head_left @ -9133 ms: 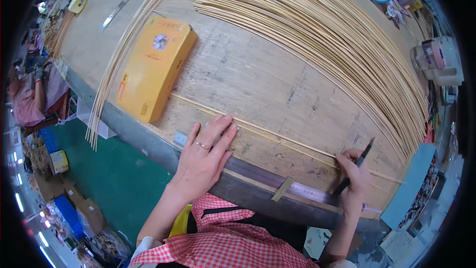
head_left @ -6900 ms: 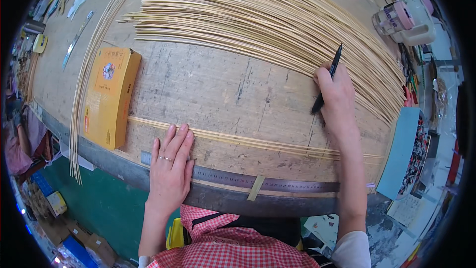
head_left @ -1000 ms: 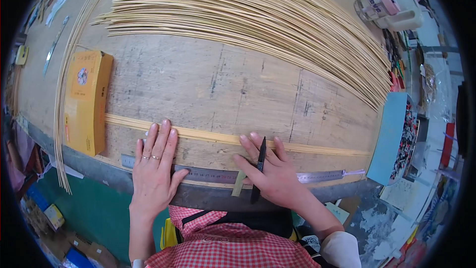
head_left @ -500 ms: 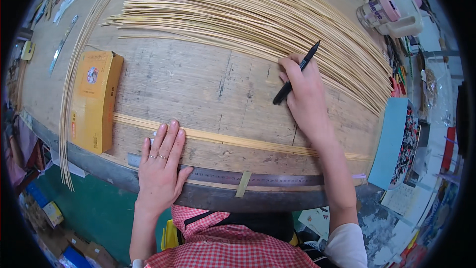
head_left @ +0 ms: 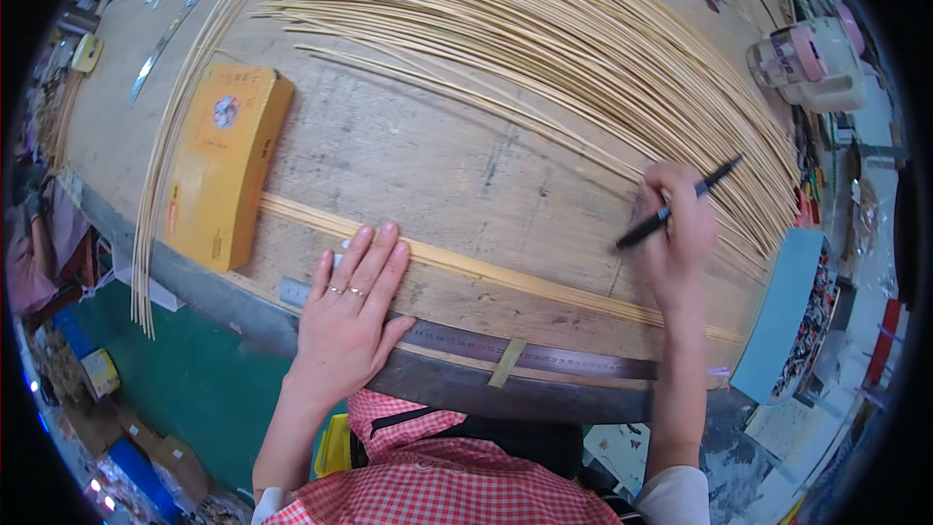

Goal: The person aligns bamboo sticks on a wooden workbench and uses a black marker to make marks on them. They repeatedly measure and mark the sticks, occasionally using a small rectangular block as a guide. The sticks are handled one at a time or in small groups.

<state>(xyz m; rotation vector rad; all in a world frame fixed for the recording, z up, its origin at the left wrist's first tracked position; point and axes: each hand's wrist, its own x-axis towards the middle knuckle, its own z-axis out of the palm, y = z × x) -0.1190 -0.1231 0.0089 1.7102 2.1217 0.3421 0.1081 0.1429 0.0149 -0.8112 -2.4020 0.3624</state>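
My left hand (head_left: 352,326) lies flat, fingers stretched, over a narrow row of thin bamboo sticks (head_left: 525,282) near the table's front edge. Just below that row runs a metal ruler (head_left: 573,360), partly under tape. A black marker pen (head_left: 639,230) is gripped in my right hand (head_left: 680,233), which is smeared by motion. The right fingers are at the ends of a few loose sticks (head_left: 505,102) lying apart from the big pile of sticks (head_left: 554,49). Whether they pinch one I cannot tell. A yellow box (head_left: 216,170) rests over the row's left end.
More long sticks (head_left: 155,194) lie left of the box, overhanging the front edge. A blue box (head_left: 777,316) stands at the right end. Farther off are a metal blade-like strip (head_left: 165,49) at left and a plastic jug (head_left: 826,78) at right.
My right hand has moved right with the pen, and a few sticks have come away from the pile's near edge. My left hand stays flat on the row. The whole view has shifted.
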